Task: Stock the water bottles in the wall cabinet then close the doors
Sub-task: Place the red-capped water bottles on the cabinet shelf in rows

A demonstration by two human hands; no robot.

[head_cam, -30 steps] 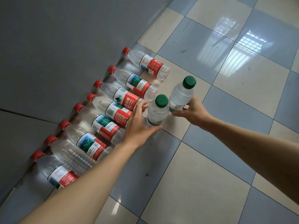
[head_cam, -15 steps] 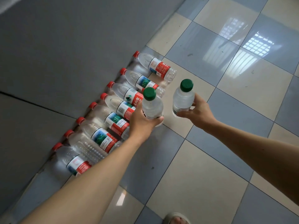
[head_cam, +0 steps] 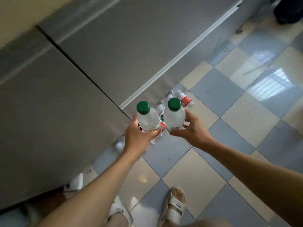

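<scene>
Each hand carries one clear water bottle with a green cap, held upright well above the floor. My left hand point(head_cam: 139, 135) grips the left bottle point(head_cam: 147, 117) round its lower body. My right hand point(head_cam: 191, 128) grips the right bottle point(head_cam: 174, 114) the same way. The two bottles are side by side, almost touching. Below them, mostly hidden by the bottles and hands, lies the row of red-labelled bottles point(head_cam: 186, 99) on the floor along the cabinet base. The grey cabinet doors point(head_cam: 68, 99) fill the left of the head view, and their fronts look shut with a dark seam between them.
The floor is checkered blue and beige tile point(head_cam: 229, 122). My sandalled feet point(head_cam: 176, 205) stand at the bottom of the view. A dark object point(head_cam: 288, 10) sits in the far top right corner. A white strip point(head_cam: 180, 54) runs along the cabinet's edge.
Both hands lifted the green-capped bottles from the floor and brought them together. The view rose and swung, so the cabinet fronts and my feet came into sight.
</scene>
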